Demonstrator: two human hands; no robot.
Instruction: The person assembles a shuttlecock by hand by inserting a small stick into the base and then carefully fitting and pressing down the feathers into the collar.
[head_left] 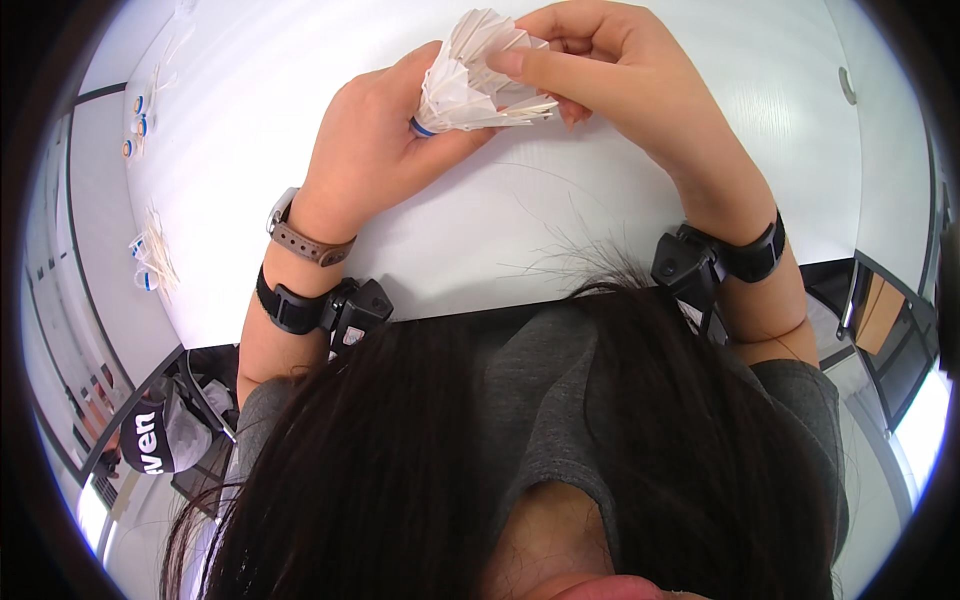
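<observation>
A white feather shuttlecock (462, 85) with a blue band lies on its side in the air above the far middle of the white table. My left hand (372, 140) wraps round its base end, with the thumb along the near side. At the open feather end, my right hand (625, 75) has its thumb on the feathers and its fingers curled behind them. Several feathers stick out unevenly there, and bare quill ends show on the near side. The cork is mostly hidden by my left hand, and some right fingertips are hidden by the feathers.
Several shuttlecocks (140, 125) with blue bands lie at the table's far left edge. Nearer on that edge is a cluster of shuttlecocks with thin quills (155, 255). The white table (480, 235) spans the space before me. A dark bag (160, 435) sits below left.
</observation>
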